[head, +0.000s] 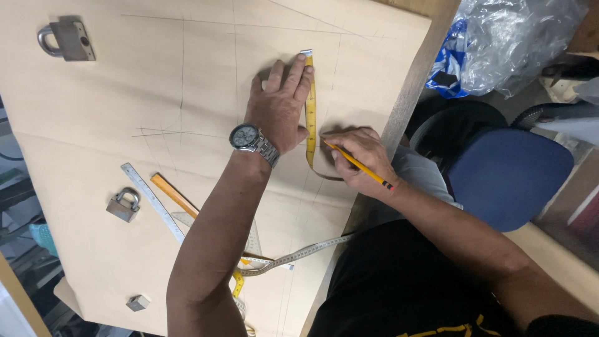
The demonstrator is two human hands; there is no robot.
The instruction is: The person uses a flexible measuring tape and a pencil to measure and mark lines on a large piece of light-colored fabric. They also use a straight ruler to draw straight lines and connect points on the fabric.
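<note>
On the tan pattern paper [93, 112], toward its two o'clock corner, the yellow tape measure [310, 106] lies pinned under the flat, spread left hand [277, 106] while the right hand [359, 159] at four o'clock pinches a yellow pencil [359, 165]; easing that pressure could let the tape slip and misplace the mark.
</note>
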